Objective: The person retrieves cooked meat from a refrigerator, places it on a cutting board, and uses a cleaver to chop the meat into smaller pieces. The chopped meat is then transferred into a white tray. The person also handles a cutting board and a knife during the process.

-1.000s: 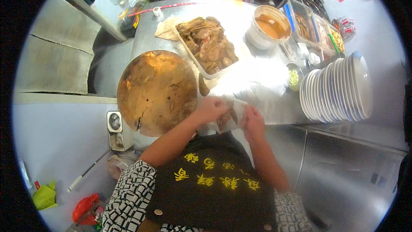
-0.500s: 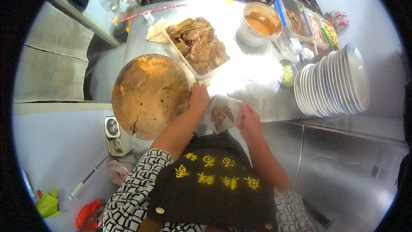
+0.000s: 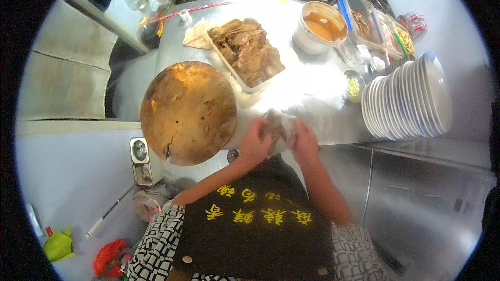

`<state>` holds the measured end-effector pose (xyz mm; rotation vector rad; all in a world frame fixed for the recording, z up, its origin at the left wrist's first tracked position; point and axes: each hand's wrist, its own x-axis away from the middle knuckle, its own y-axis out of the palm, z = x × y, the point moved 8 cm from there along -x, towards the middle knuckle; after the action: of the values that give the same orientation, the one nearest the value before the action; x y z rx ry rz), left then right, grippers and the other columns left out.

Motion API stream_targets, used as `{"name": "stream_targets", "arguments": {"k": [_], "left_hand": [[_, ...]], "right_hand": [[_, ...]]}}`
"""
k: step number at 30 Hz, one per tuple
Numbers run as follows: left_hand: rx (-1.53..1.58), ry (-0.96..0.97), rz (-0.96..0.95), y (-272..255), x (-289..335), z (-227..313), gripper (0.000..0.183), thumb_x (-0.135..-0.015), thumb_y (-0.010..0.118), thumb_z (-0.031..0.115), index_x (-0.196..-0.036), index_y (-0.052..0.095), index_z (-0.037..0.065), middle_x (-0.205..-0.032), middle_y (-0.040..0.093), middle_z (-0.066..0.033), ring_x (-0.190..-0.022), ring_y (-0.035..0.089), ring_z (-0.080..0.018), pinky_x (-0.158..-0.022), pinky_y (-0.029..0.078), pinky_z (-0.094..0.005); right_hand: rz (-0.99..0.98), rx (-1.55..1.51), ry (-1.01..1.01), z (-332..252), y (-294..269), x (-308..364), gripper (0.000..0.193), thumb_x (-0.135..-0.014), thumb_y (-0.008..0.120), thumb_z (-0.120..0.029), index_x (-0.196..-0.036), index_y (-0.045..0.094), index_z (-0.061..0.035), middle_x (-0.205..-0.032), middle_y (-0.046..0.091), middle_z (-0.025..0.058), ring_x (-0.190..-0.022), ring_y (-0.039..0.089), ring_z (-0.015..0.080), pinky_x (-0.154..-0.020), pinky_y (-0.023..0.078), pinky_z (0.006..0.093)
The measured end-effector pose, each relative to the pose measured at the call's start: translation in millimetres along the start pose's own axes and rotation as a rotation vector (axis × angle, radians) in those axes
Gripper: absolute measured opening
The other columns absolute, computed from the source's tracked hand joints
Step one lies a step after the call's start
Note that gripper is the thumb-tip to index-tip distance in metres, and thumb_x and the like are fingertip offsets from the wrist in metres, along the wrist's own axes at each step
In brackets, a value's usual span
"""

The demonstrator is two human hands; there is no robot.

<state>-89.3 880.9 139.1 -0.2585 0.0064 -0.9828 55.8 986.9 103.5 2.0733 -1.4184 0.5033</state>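
Observation:
A clear plastic bag (image 3: 277, 146) with some brown pieces inside hangs at the near edge of the steel table. My left hand (image 3: 255, 140) is closed on the bag's left side, its fingers partly blurred. On the opposite side my right hand (image 3: 304, 142) grips the bag near its top edge. Just left of my left hand lies a round wooden chopping block (image 3: 188, 112). Beyond the hands stands a white rectangular tub (image 3: 252, 89) heaped with brown cooked meat (image 3: 245, 49).
A white bucket of orange-brown sauce (image 3: 321, 27) stands at the back. To the right are a small bowl of chopped greens (image 3: 354, 87) and a row of stacked plates (image 3: 406, 99). Lidded food containers (image 3: 359, 18) sit at the far right, and a cloth (image 3: 196, 35) beside the tub.
My left hand has moved from beside the tub's near corner back to the bag and taken hold of its left side. My right hand keeps its grip.

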Motion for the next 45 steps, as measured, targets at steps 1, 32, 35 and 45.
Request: {"name": "stream_targets", "arguments": {"k": [1, 32, 35, 45], "left_hand": [[-0.033, 0.036, -0.06, 14, -2, -2, 0.033, -0.084, 0.059, 0.011, -0.114, 0.05, 0.002, -0.109, 0.058, -0.0195, -0.101, 0.059, -0.0338, -0.091, 0.046, -0.0413], [-0.492, -0.186, 0.012, -3, -17, -41, 0.035, -0.078, 0.068, 0.031, -0.098, 0.064, 0.003, -0.095, 0.066, -0.0202, -0.09, 0.062, -0.0369, -0.08, 0.049, -0.045], [-0.625, -0.396, -0.244, -11, -18, -94, 0.041, -0.078, 0.067, 0.031, -0.101, 0.06, -0.001, -0.09, 0.065, -0.0224, -0.086, 0.062, -0.0377, -0.077, 0.049, -0.0439], [0.623, -0.333, -0.054, -38, -1, -10, 0.032, -0.088, 0.056, 0.007, -0.119, 0.052, 0.002, -0.107, 0.062, -0.0111, -0.095, 0.06, -0.0216, -0.084, 0.048, -0.0345]], "right_hand": [[-0.001, -0.03, -0.009, 0, -1, 0, 0.025, -0.094, 0.059, -0.023, -0.105, 0.063, -0.0007, -0.077, 0.057, 0.0006, -0.06, 0.05, 0.0091, -0.049, 0.04, 0.0226], [0.02, -0.076, -0.024, -8, -9, 4, 0.02, -0.092, 0.062, -0.02, -0.102, 0.064, -0.0027, -0.072, 0.055, -0.0011, -0.055, 0.047, 0.008, -0.05, 0.038, 0.0232], [0.02, 0.048, -0.042, -19, -11, 6, 0.024, -0.092, 0.061, -0.02, -0.108, 0.062, -0.0014, -0.075, 0.057, 0.0006, -0.06, 0.049, 0.0092, -0.053, 0.04, 0.0244], [-0.106, 0.332, -0.258, -66, -6, 34, 0.034, -0.09, 0.06, -0.014, -0.123, 0.059, -0.0058, -0.087, 0.062, 0.0054, -0.077, 0.056, 0.0133, -0.067, 0.045, 0.0254]]}}
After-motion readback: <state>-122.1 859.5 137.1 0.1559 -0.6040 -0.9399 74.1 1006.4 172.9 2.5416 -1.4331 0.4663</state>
